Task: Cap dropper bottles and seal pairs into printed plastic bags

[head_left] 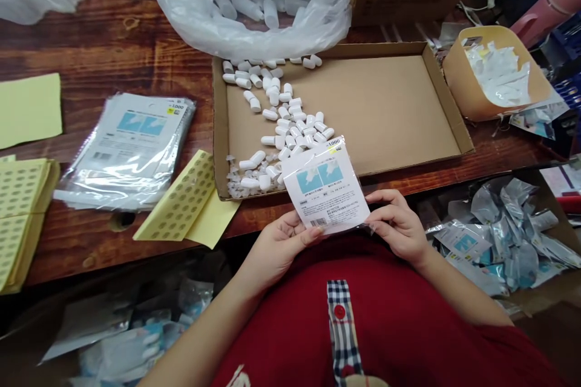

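Note:
A clear packet with a white printed card (327, 188) is held over the table's near edge by both hands. My left hand (281, 243) grips its lower left corner with thumb on the card. My right hand (396, 224) pinches the lower right edge with fingers curled. Behind the packet, several small white caps (285, 124) lie scattered in the left part of a flat cardboard tray (390, 103).
A clear bag of more white caps (254, 3) spills into the tray. A stack of empty packets (129, 148) and yellow sticker sheets (181, 196) lie left. A paper bowl of plastic bits (497, 72) sits right. A box of filled packets (503, 236) stands lower right.

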Demonstrator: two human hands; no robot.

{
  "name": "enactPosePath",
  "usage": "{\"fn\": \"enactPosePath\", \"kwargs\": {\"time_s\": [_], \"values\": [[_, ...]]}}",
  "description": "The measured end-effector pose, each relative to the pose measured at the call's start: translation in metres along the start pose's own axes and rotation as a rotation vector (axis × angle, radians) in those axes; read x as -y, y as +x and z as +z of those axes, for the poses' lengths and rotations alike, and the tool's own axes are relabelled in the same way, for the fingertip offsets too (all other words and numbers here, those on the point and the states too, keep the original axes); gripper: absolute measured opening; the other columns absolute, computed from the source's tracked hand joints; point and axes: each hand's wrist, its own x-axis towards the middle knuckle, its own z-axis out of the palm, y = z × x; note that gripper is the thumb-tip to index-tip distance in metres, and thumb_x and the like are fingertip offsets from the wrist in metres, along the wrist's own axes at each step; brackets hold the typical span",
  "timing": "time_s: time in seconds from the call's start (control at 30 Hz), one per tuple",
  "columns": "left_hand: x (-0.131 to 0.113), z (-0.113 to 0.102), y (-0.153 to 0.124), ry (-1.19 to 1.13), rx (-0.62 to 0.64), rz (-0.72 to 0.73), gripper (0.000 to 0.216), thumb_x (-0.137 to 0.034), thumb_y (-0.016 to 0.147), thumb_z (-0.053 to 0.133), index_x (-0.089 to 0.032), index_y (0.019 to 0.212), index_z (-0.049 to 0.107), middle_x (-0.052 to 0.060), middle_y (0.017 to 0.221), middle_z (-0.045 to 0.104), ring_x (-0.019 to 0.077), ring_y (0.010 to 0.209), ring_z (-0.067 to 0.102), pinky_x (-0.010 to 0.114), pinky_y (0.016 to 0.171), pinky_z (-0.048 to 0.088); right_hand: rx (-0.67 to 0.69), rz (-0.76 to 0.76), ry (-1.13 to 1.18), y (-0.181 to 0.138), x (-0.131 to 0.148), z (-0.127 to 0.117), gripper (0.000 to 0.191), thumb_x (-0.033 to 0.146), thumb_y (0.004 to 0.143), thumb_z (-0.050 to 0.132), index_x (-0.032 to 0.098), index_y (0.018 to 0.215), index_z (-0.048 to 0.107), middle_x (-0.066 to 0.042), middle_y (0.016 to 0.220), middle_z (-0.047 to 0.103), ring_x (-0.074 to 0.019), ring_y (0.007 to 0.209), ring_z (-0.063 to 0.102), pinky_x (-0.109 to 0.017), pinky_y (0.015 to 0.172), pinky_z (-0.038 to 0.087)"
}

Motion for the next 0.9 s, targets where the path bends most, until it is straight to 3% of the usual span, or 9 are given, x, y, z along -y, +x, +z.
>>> {"fn": "enactPosePath", "kwargs": {"time_s": [0.2,0.37,0.57,0.7,0.9], "values": [[0.010,-0.004,0.002,0.039,-0.042,-0.013,0.039,-0.024,0.068,0.082,-0.016,0.104,0.070,0.009,0.105,0.075,0.0225,0.095,0.072,0.031,0.088,0.056,-0.085,0.309,0.130,-0.010,0.001,0.009,0.013,0.031,0.088,0.061,0.023,0.082,0.069,-0.006,0.100,0.061,-0.0186,0.101,0.059,-0.036,0.092,0.048],[0.024,-0.018,0.004,0.109,0.019,-0.039,0.036,-0.030,0.073,0.078,-0.016,0.106,0.071,0.010,0.111,0.073,0.0264,0.108,0.066,0.041,0.104,0.046,-0.042,0.512,0.196,-0.014,0.002,0.012,0.020,0.035,0.088,0.060,0.021,0.078,0.069,-0.007,0.099,0.064,-0.0197,0.102,0.059,-0.037,0.093,0.047],[0.034,-0.033,0.000,0.134,0.044,-0.042,0.037,-0.042,0.076,0.073,-0.015,0.101,0.074,0.013,0.111,0.073,0.0315,0.113,0.063,0.050,0.108,0.038,-0.055,0.815,0.514,-0.023,0.000,0.016,0.025,0.044,0.078,0.069,0.019,0.079,0.067,-0.002,0.083,0.068,-0.0134,0.073,0.062,-0.028,0.068,0.053],[0.029,-0.029,-0.006,0.161,0.046,-0.088,0.038,-0.046,0.079,0.069,-0.014,0.101,0.073,0.014,0.111,0.073,0.0313,0.112,0.063,0.048,0.106,0.042,-0.070,0.820,0.605,-0.025,-0.001,0.016,0.022,0.040,0.075,0.074,0.019,0.075,0.066,-0.001,0.083,0.069,-0.0118,0.074,0.062,-0.027,0.073,0.051],[0.014,-0.004,-0.006,0.225,-0.080,-0.084,0.050,-0.034,0.060,0.086,-0.015,0.103,0.068,0.013,0.111,0.073,0.0308,0.108,0.066,0.043,0.100,0.049,-0.006,0.795,0.623,-0.026,0.001,0.013,0.022,0.038,0.074,0.075,0.019,0.073,0.063,0.000,0.078,0.065,-0.0107,0.071,0.058,-0.026,0.070,0.048]]}}
